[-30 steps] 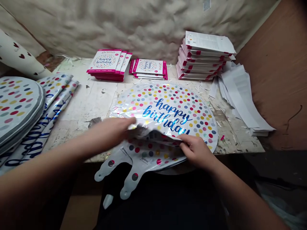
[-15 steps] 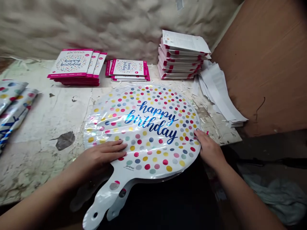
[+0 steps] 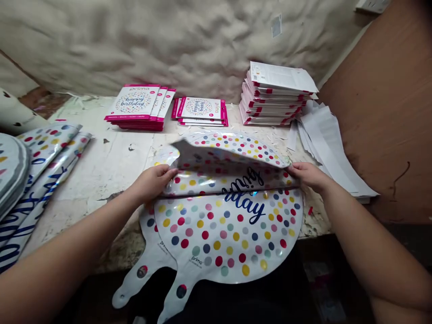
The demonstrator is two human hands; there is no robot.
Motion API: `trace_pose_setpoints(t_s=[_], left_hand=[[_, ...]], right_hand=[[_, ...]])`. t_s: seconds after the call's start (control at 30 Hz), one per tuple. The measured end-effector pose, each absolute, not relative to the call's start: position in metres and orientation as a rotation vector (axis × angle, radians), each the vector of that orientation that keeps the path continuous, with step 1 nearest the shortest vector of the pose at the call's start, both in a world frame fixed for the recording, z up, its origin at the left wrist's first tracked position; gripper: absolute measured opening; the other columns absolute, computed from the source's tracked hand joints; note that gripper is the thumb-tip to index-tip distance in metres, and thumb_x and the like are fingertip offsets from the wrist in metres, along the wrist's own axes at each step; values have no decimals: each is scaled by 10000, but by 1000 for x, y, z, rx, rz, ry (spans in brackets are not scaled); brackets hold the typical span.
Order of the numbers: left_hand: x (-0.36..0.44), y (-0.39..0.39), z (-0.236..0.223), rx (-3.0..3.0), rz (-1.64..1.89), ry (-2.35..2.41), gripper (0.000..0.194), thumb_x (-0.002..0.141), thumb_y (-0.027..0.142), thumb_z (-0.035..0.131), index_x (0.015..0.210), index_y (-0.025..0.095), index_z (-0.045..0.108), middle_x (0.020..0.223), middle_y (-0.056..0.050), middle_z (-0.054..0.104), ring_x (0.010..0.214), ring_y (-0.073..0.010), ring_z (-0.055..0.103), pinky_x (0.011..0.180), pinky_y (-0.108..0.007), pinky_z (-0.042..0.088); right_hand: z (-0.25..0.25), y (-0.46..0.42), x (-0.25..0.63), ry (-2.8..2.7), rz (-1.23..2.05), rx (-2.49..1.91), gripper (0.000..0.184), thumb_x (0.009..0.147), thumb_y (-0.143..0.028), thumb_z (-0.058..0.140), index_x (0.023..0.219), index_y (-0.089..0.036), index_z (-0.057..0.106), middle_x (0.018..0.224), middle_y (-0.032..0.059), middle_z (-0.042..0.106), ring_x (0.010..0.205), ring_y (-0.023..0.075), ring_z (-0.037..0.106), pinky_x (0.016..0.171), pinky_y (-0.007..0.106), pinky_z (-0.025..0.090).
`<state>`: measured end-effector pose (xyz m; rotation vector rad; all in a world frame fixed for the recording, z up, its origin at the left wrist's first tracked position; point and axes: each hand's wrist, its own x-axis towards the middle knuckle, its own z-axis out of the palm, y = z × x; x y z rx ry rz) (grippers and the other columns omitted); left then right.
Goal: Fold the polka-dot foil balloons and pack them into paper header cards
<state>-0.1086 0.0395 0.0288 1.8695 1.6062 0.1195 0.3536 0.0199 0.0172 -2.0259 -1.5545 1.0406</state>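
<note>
A flat foil balloon (image 3: 216, 157) is bent up along a crosswise fold, its shiny underside turned up and mirroring the print. My left hand (image 3: 154, 181) pinches the left end of the folded part, thumb against fingers. At the right end, my right hand (image 3: 308, 175) grips the same balloon. Beneath it lies another flat foil balloon (image 3: 229, 243), white with coloured dots and part of dark blue lettering. Its neck points toward me over the table's front edge. A further dotted balloon (image 3: 148, 234) shows at the left of the pile.
Folded dotted balloons (image 3: 50, 175) lie at the left beside a round stack (image 3: 13, 175). Along the back are pink-edged birthday packets (image 3: 135, 103), a smaller packet pile (image 3: 202, 110) and a tall packet stack (image 3: 276, 96). Loose white paper sheets (image 3: 330, 144) lie near the brown board (image 3: 374, 121) at right.
Both hands were resting on the flat top balloon. Now they grip its sides, and its near part with the neck is lifted and turned away from me, uncovering the balloon below.
</note>
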Motion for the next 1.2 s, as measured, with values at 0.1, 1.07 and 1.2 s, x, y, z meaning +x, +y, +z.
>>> trace_pose_setpoints(t_s=[0.1, 1.07, 1.2], left_hand=[[-88, 49, 35, 2102, 152, 2018, 439, 877, 479, 352, 1055, 140, 568, 867, -114, 642, 842, -291, 594, 713, -386, 461], [-17, -29, 15, 2548, -82, 1574, 672, 866, 621, 270, 1370, 195, 399, 1505, -161, 178, 1366, -414, 105, 1005, -654, 170], [29, -26, 13, 2587, -38, 1398, 791, 864, 613, 284, 1432, 64, 226, 1505, -182, 139, 1387, -335, 93, 1093, -512, 166]], right_hand=[[9, 41, 344, -1503, 925, -2103, 350, 732, -523, 556, 656, -183, 579, 541, 0, 569, 508, 138, 519, 458, 242, 412], [-7, -45, 352, -1930, -12, -2353, 563, 897, -375, 360, 1376, -80, 337, 1425, 230, 335, 1335, 348, 275, 1004, 625, 265], [-12, -36, 338, -2239, -314, -2050, 415, 860, -144, 379, 1252, -167, 515, 1403, 138, 413, 1351, 275, 269, 1084, 532, 195]])
